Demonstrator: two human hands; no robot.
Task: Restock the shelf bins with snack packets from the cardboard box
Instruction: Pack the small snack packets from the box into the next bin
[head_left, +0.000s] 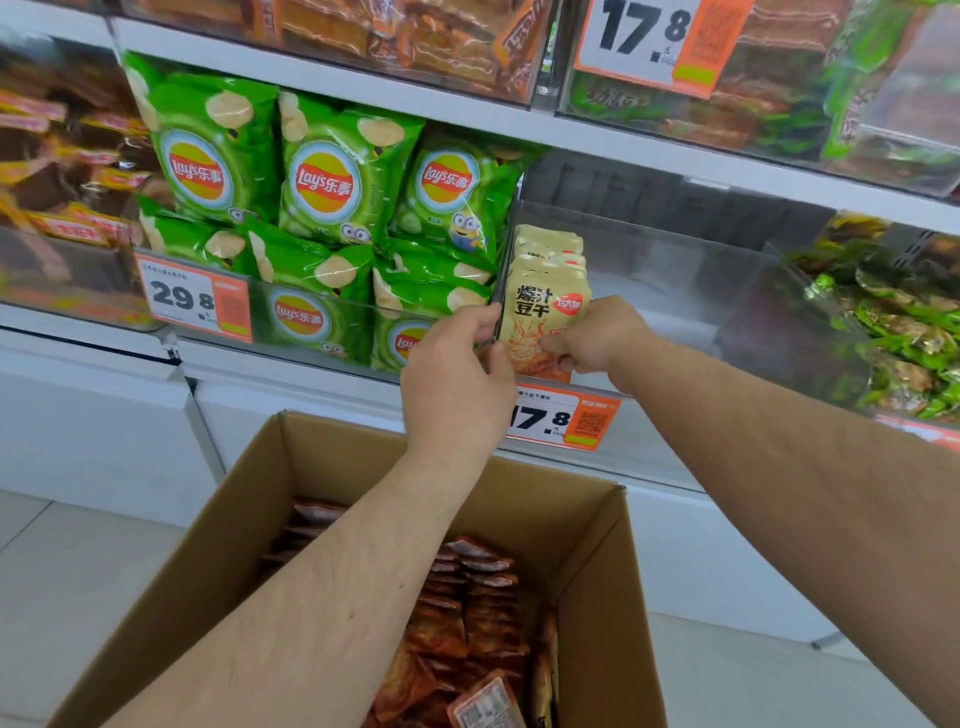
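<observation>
A row of beige snack packets (545, 306) stands upright at the left end of a clear shelf bin (675, 270). My right hand (597, 335) grips the lower right corner of the front packet. My left hand (457, 379) curls its fingers over the bin's front left edge, next to the same packet. Below my arms an open cardboard box (249, 519) holds several orange-red snack packets (467, 613), lying in rows and loose heaps.
Green Lay's chip bags (322, 187) fill the bin to the left, behind a 29.8 price tag (195, 299). A 17.8 tag (563, 418) hangs under the beige packets. Green-wrapped snacks (893, 332) fill the bin at right. More bins sit on the shelf above.
</observation>
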